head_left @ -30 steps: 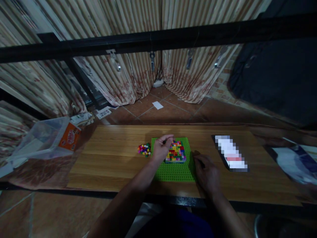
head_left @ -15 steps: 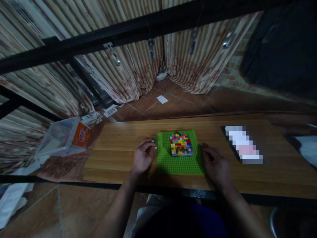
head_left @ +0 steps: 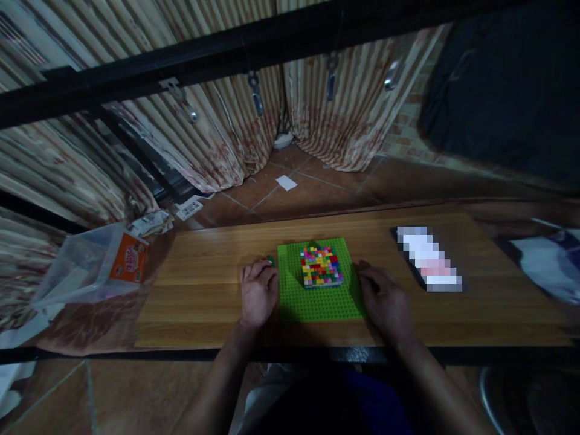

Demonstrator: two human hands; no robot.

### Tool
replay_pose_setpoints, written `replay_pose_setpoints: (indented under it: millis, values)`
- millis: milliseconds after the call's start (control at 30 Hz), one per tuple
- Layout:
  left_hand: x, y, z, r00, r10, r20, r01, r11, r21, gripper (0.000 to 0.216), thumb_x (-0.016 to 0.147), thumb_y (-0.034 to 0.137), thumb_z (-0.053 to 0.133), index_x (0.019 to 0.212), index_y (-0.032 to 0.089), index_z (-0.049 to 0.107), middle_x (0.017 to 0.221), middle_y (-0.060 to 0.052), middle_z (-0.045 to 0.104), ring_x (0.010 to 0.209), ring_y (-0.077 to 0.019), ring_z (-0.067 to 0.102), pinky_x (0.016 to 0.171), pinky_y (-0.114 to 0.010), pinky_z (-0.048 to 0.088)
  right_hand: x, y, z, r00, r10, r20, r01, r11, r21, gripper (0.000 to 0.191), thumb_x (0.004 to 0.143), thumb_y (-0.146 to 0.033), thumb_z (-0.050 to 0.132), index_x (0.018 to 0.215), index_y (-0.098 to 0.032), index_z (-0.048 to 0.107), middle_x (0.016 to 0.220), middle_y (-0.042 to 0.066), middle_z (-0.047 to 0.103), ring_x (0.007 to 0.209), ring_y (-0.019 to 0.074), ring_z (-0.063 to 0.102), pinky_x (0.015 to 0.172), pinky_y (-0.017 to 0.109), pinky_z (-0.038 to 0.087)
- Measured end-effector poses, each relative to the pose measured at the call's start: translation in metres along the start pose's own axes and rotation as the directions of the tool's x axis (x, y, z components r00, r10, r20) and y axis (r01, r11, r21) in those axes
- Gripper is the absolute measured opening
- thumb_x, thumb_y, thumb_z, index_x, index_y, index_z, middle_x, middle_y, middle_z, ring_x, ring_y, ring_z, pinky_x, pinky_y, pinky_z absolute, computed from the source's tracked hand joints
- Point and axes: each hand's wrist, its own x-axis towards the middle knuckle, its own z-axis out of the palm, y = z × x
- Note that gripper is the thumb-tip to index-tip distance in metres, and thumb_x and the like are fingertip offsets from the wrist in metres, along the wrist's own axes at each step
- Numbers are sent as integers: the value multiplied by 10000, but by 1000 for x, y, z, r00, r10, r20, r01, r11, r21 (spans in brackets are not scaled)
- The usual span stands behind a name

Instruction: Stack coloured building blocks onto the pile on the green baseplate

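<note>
Green baseplate on bench, brick block on it. Left hand has left the block for loose bricks; placing looks paused. Left grip curled, can't tell contents; right hand half-curled, same.

Under the left hand and right hand stretches a wood-grain tabletop. Beyond the left hand, striped curtains hang to reddish-brown floor tiles; a brick-patterned wall stands beyond the right hand. A black bar crosses ahead of both hands. The light is dim.
</note>
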Motion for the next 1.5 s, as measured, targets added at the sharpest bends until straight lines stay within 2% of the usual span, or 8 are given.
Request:
replay_pose_setpoints:
  millis: [200, 367, 600, 800, 1000, 1300, 1400, 1500]
  values:
    - [12, 22, -4, 997, -65, -32, 54, 960, -275, 126, 902, 227, 572, 926, 229, 696, 919, -43, 702, 918, -202, 644, 846, -329, 494, 1, -3, 0, 1000, 5, 3, -5, 1000, 7, 257, 925, -320, 472, 906, -191, 693, 993, 105, 687, 895, 226, 666, 805, 356, 529]
    - [31, 45, -1, 997, -79, -28, 59, 904, -422, 174, 925, 256, 554, 1007, 233, 705, 964, -38, 710, 938, -185, 653, 877, -318, 493, 0, 0, 2, 1000, 0, -2, 0, 1000, 28, 240, 927, -318, 479, 919, -197, 687, 1020, 106, 687, 918, 226, 665, 813, 353, 529]
    - [51, 72, 11, 1000, 4, -23, -11, 942, -334, 178, 925, 210, 549, 975, 237, 718, 956, -27, 721, 973, -198, 635, 977, -398, 423, 0, 0, 3, 1000, 9, 22, -10, 999, 36, 218, 933, -281, 477, 945, -197, 678, 1042, 103, 677, 938, 220, 659, 844, 349, 521]
    - [60, 82, 22, 1000, -12, 28, 21, 941, -339, 169, 925, 202, 560, 960, 258, 716, 966, -1, 737, 977, -189, 641, 1077, -464, 295, 1, -1, 3, 1000, 12, 21, -13, 999, 35, 205, 932, -270, 477, 940, -209, 672, 1048, 93, 682, 951, 216, 662, 841, 344, 527]
    - [60, 78, 31, 998, -49, 37, 59, 930, -363, 137, 902, 218, 598, 930, 256, 727, 985, -7, 744, 1011, -198, 619, 985, -394, 379, 0, 0, 4, 1000, 21, 19, -22, 998, 62, 206, 931, -270, 478, 943, -203, 672, 1032, 95, 681, 943, 215, 664, 844, 347, 528]
    - [61, 81, 30, 989, -63, 135, 97, 959, -266, 166, 892, 166, 567, 928, 247, 707, 962, -14, 758, 969, -205, 655, 1082, -498, 294, 1, 1, 4, 1000, 4, 15, -5, 998, 69, 206, 931, -252, 478, 949, -200, 676, 1029, 98, 681, 941, 213, 661, 847, 351, 530]
    - [63, 83, 30, 990, -61, 131, 95, 957, -275, 166, 870, 150, 567, 898, 231, 708, 918, -19, 757, 920, -201, 664, 1053, -474, 346, 1, 1, 3, 1000, -6, 10, 6, 997, 72, 203, 929, -256, 485, 943, -197, 678, 1031, 101, 681, 950, 214, 661, 855, 353, 531]
    - [64, 82, 33, 986, -103, 134, 144, 926, -349, 166, 842, 144, 569, 867, 215, 716, 841, -17, 745, 819, -184, 667, 913, -375, 460, 1, 1, 3, 1000, 0, 14, -1, 998, 66, 212, 930, -265, 481, 941, -193, 680, 1022, 101, 680, 934, 212, 663, 842, 349, 531]
